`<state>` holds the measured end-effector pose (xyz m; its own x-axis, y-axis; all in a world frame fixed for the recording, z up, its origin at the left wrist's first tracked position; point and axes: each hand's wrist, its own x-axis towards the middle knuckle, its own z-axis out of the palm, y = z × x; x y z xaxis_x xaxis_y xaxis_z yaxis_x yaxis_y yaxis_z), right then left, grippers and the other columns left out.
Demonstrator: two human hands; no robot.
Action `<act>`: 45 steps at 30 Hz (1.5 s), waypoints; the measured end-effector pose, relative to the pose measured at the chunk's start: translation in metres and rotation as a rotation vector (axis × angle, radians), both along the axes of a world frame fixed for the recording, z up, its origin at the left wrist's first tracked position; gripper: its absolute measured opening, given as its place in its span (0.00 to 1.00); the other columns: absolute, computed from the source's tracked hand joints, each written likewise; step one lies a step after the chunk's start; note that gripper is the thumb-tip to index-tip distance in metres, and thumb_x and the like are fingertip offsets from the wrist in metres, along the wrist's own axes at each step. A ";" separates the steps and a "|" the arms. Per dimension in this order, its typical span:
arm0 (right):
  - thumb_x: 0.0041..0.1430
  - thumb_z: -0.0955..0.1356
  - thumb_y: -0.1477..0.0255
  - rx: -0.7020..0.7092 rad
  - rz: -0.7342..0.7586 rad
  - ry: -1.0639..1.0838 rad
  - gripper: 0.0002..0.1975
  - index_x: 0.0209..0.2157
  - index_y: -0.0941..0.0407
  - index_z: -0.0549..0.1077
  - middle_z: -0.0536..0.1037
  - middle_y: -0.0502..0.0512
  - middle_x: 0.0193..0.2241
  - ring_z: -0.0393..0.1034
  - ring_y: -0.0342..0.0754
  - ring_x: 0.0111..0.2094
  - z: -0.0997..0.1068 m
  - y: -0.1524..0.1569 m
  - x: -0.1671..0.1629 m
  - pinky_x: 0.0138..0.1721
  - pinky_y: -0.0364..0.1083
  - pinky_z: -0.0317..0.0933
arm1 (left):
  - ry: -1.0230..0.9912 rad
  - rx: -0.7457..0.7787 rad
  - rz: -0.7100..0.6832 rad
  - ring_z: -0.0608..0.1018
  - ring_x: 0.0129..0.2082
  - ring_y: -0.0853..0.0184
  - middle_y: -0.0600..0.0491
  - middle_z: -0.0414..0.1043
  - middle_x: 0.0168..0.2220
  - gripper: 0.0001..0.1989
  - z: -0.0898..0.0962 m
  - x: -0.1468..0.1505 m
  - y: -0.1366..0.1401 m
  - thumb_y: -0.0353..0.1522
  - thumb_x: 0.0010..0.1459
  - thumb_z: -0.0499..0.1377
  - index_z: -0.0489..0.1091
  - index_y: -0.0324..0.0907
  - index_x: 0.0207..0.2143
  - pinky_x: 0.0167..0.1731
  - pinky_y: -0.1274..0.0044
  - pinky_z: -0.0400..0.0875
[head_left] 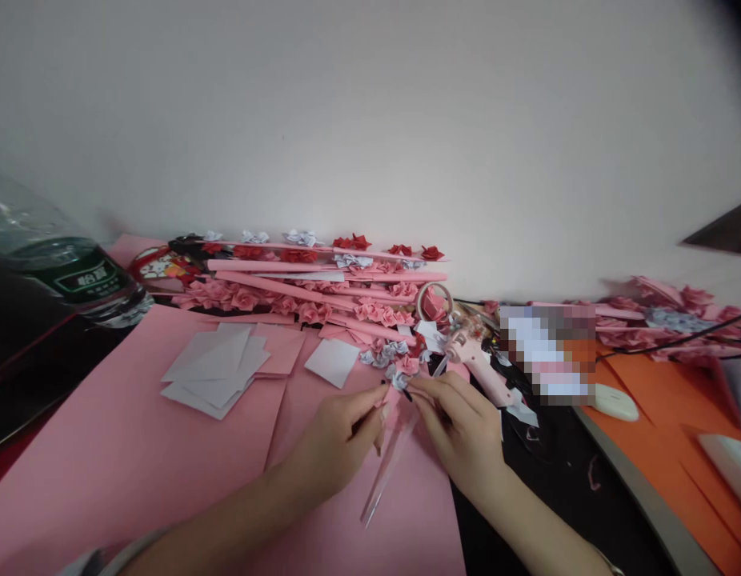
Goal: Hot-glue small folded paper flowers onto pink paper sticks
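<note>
"At the far left, what's that?"

"A clear bottle (22,212). Its green label (86,276) carries white characters that look like 怡寶; the finer print is unreadable."

"And next?"

"A pink sheet (124,448) with loose white squares (208,360) on it, probably left there for easy reach. Behind them, paper flowers (244,298) lie in rows by the wall, perhaps to keep the front free."

"The hands?"

"The left hand (340,436) has thumb and fingers pinched together on a pink paper piece (393,398), just under a small white flower (399,379); I'd guess that steadies it. A clear strip (382,484) slants below. The right hand (470,436) brings its fingertips to the flower's right side; whether they grip or merely touch, I can't tell."

"Further right?"

"A pale glue gun (482,368), lying near that hand, likely for convenience. Beyond it, a patch is blurred out, so nothing reads there; then orange sheets (700,424). I see no legible writing on them."
</note>
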<state>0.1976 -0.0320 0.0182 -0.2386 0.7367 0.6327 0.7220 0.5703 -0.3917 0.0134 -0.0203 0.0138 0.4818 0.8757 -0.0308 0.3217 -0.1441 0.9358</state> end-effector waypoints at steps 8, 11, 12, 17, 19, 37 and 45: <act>0.58 0.65 0.82 0.070 -0.052 0.018 0.09 0.40 0.59 0.73 0.71 0.52 0.27 0.64 0.42 0.27 0.009 -0.002 0.011 0.28 0.42 0.61 | -0.134 -0.207 0.170 0.61 0.17 0.73 0.63 0.65 0.20 0.21 -0.005 -0.003 0.003 0.35 0.62 0.49 0.54 0.48 0.58 0.19 0.82 0.56; 0.59 0.65 0.82 0.066 -0.078 0.017 0.09 0.40 0.60 0.73 0.70 0.52 0.26 0.63 0.42 0.26 0.009 -0.001 0.014 0.27 0.41 0.59 | -0.149 -0.149 0.191 0.65 0.19 0.72 0.62 0.66 0.20 0.19 -0.005 -0.003 0.002 0.33 0.62 0.49 0.55 0.48 0.56 0.23 0.80 0.59; 0.59 0.65 0.82 0.065 -0.082 0.018 0.09 0.40 0.60 0.73 0.69 0.52 0.26 0.63 0.42 0.26 0.009 -0.001 0.014 0.27 0.41 0.59 | -0.146 -0.136 0.191 0.66 0.20 0.71 0.62 0.66 0.20 0.18 -0.005 -0.003 0.001 0.33 0.62 0.49 0.55 0.48 0.55 0.24 0.80 0.60; 0.59 0.64 0.82 0.060 -0.081 0.027 0.09 0.40 0.60 0.73 0.69 0.52 0.27 0.64 0.42 0.27 0.009 -0.001 0.015 0.28 0.41 0.59 | -0.103 -0.088 0.150 0.65 0.19 0.71 0.62 0.66 0.20 0.18 -0.004 -0.004 0.001 0.33 0.63 0.49 0.56 0.47 0.56 0.23 0.79 0.58; 0.59 0.64 0.82 0.057 -0.079 0.034 0.09 0.40 0.60 0.73 0.70 0.52 0.27 0.64 0.42 0.27 0.009 -0.001 0.015 0.28 0.41 0.59 | -0.095 -0.068 0.142 0.65 0.19 0.71 0.62 0.66 0.20 0.19 -0.004 -0.004 0.001 0.33 0.63 0.49 0.56 0.46 0.56 0.23 0.79 0.58; 0.59 0.64 0.83 0.059 -0.089 0.045 0.10 0.40 0.60 0.73 0.71 0.52 0.28 0.65 0.42 0.28 0.009 -0.001 0.017 0.28 0.41 0.59 | -0.094 -0.022 0.139 0.68 0.19 0.71 0.61 0.67 0.19 0.19 -0.008 -0.004 -0.001 0.31 0.62 0.49 0.58 0.44 0.56 0.23 0.79 0.59; 0.59 0.64 0.81 0.058 -0.116 0.042 0.09 0.39 0.58 0.73 0.71 0.53 0.28 0.67 0.42 0.28 0.009 -0.001 0.017 0.28 0.41 0.60 | -0.104 -0.033 0.180 0.67 0.19 0.71 0.61 0.67 0.19 0.18 -0.006 -0.004 0.000 0.31 0.62 0.49 0.58 0.43 0.55 0.24 0.79 0.59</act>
<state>0.2151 -0.0329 0.0273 -0.1268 0.7199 0.6824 0.7681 0.5066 -0.3917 0.0094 -0.0205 0.0074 0.3196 0.9474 -0.0193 0.2413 -0.0617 0.9685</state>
